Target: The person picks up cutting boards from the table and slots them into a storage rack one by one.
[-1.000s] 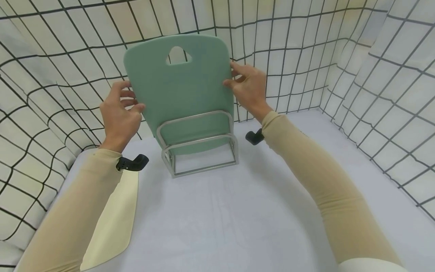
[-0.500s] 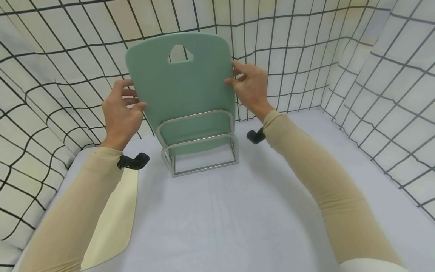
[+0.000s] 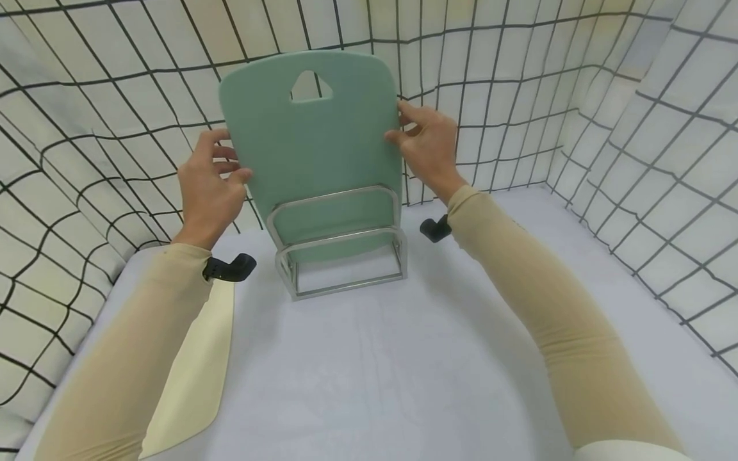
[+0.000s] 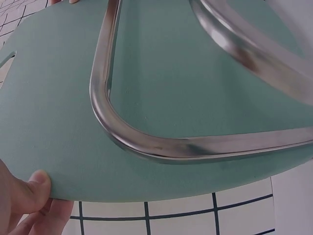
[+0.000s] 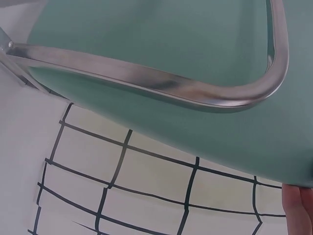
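Observation:
A green cutting board [image 3: 317, 141] with a handle hole near its top stands in a metal rack [image 3: 346, 289], leaning back slightly. Its lower part sits behind the rack's front bars. My left hand [image 3: 212, 186] pinches the board's left edge, thumb on the front face and the other fingers at the side and behind. On the opposite edge, my right hand [image 3: 428, 147] pinches the board higher up, its thumb on the front. The left wrist view shows the left thumb [image 4: 39, 186] pressing the green face. In the right wrist view, only some right-hand fingers [image 5: 297, 205] show below the edge.
A pale yellow flat sheet or board [image 3: 196, 378] lies on the white tabletop [image 3: 369, 378], partly under my left forearm. A white wall with a dark grid pattern [image 3: 501, 102] rises close behind the rack and along both sides.
The head view shifts a little, so the board and both hands appear slightly farther right and up. Both hands keep their hold, and the board stays in the rack.

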{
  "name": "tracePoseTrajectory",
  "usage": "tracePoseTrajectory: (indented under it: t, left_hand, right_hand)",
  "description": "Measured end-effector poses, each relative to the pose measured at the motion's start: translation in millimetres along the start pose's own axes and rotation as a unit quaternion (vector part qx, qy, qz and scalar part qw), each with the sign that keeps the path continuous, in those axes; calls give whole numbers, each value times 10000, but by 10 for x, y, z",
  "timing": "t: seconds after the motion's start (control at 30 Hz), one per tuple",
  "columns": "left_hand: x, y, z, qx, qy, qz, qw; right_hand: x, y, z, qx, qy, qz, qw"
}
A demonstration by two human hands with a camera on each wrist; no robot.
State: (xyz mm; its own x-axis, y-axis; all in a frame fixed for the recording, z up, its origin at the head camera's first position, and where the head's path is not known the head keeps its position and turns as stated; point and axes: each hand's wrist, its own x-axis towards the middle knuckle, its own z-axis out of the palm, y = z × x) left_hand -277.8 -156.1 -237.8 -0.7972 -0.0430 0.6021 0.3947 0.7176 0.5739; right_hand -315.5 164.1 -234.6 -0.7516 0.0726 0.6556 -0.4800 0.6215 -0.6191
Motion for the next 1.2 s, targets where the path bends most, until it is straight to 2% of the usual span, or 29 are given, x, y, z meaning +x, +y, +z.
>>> tracePoseTrajectory:
  t: [0.23,0.7,1.2]
  left_hand:
    - [51,9,5,0,-12,-35,10000]
    - [109,17,-13,16,-253,-215,9994]
    - [102,-52,19,-10,-400,-274,9988]
  right_hand:
    - [51,-17,-8,66,-71,70,9999]
    - [112,-34,9,-90,-116,206,9997]
    - [98,30,63,-143,-250,317,9991]
